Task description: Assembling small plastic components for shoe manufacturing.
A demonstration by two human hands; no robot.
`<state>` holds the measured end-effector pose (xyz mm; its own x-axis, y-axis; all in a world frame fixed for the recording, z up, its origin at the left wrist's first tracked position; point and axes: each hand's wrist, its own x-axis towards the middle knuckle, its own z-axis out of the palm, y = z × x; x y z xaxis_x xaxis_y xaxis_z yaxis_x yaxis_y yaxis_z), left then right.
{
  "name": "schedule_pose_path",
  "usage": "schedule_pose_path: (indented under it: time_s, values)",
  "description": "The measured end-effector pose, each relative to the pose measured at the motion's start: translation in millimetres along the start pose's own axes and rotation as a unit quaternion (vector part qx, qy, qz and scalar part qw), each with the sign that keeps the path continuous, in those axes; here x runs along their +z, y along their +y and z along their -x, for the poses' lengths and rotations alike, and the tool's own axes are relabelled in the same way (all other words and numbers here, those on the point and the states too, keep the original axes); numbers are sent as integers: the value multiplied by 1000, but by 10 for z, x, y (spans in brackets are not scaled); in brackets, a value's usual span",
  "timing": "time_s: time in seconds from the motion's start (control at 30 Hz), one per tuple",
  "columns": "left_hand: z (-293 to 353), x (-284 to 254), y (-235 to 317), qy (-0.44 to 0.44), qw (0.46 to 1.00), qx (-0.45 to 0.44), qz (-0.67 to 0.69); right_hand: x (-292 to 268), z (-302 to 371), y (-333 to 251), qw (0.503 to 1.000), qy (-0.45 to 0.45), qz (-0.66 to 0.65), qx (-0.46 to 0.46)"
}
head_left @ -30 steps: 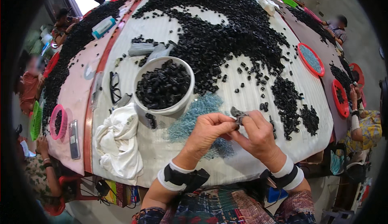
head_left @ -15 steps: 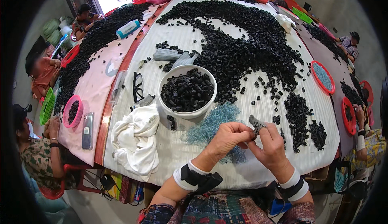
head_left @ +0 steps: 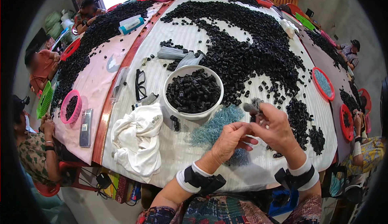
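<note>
My right hand (head_left: 278, 130) is closed around a grey, soft-looking piece (head_left: 252, 105) that sticks out past its fingers. A small dark bit (head_left: 253, 119) shows just below it; whether it is a separate part I cannot tell. My left hand (head_left: 229, 140) is beside it, thumb and forefinger pinched together and other fingers curled; anything between them is too small to make out. Under and beyond both hands lies a pile of tiny clear-blue pieces (head_left: 216, 123). Ahead of my left hand stands a white bowl (head_left: 167, 98) full of small black plastic parts (head_left: 193, 89).
Black parts (head_left: 250, 58) spread over the far table and to the right. At left lie a white cloth (head_left: 136, 141), black-framed glasses (head_left: 140, 84) and grey bundles (head_left: 173, 53). A phone (head_left: 85, 127) and pink basket (head_left: 81, 107) sit farther left. Other people sit around the table.
My right hand has lifted and moved slightly away from my left, carrying the grey piece farther from me. My left hand stays near the same place, its lower fingers more extended.
</note>
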<state>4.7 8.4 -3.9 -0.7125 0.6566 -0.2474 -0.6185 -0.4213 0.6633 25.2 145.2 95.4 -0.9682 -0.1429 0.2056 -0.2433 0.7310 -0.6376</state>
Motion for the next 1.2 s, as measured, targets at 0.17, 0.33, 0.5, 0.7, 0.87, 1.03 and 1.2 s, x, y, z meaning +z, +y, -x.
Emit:
schedule_pose_path:
  time_s: [0.17,0.33,0.5,0.7,0.87,1.03,1.2]
  values:
    - [-13,-34,-44,-51,999,8,-17,298,-429,-148,945,37,-321,-57]
    - [28,35,15,-47,999,4,-11,287,-405,-86,950,31,-307,-43]
    - [55,53,51,-49,999,7,-22,196,-177,218,978,28,-207,18]
    - [117,111,153,-43,994,99,-18,124,-26,342,968,-28,-224,107]
    - [218,223,244,110,948,292,-54,183,38,313,975,59,-214,12]
    - [417,111,545,356,784,508,-27,177,111,276,974,32,-224,0]
    - [533,-431,601,472,760,448,3,254,180,231,969,-2,-247,-9]
